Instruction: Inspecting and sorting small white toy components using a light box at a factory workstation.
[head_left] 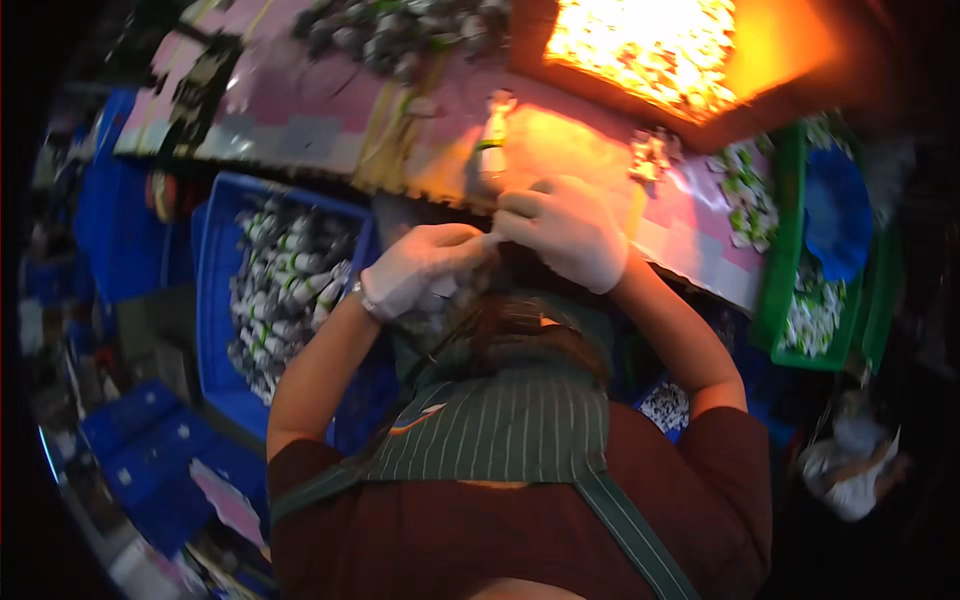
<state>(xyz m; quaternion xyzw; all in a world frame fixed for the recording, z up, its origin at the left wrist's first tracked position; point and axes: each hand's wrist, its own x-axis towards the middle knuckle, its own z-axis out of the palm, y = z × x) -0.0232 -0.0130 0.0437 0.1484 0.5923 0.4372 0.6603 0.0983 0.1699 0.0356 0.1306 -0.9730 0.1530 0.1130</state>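
A small white tube with a green band (492, 140) stands upright at the near edge of the pink work table (300, 120), its long axis running straight up the frame, away from the person. It sits just above both gloved hands, slightly closer to the right hand (570, 232), whose knuckles reach almost to its base; whether they touch it cannot be told. The right hand is curled closed, fingers pinched together toward the left hand (425, 265), which is likewise closed, its fingertips meeting the right's over something too small and blurred to identify. Both hands wear pale gloves and hover above a green striped apron (500, 420). To the person's left, a blue crate (215, 300) below table level is filled with a heap of similar white-and-green tubes. To the right, a green crate (785, 250) holds more of them, along with a blue bag-like bundle. A smaller loose cluster (652, 152) lies on the table nearby, and a brightly lit orange tray (650, 50) at the far edge holds a glaring mass of pieces, too overexposed to make out.
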